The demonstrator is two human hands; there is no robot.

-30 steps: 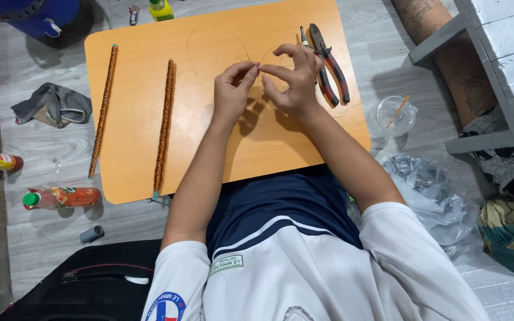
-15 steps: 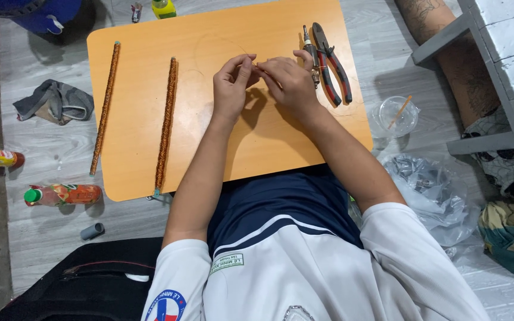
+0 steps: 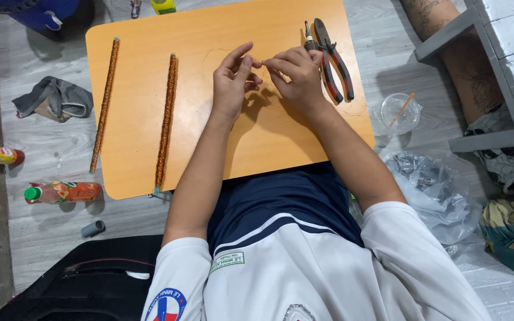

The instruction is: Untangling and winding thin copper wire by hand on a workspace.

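Over an orange board, my left hand and my right hand meet fingertip to fingertip. Between them they pinch a very thin wire that loops faintly across the board. Black-and-red pliers lie just right of my right hand. Two long orange glittery rods lie on the board's left part: one near the left edge, the other further in.
A grey cloth, two bottles and a small grey tube lie on the floor at the left. A clear cup, crumpled plastic, another person's leg and a white frame are on the right.
Both hands have moved a little apart and toward the board's far side, the fingers of my left hand spreading while the fingertips still pinch the wire.
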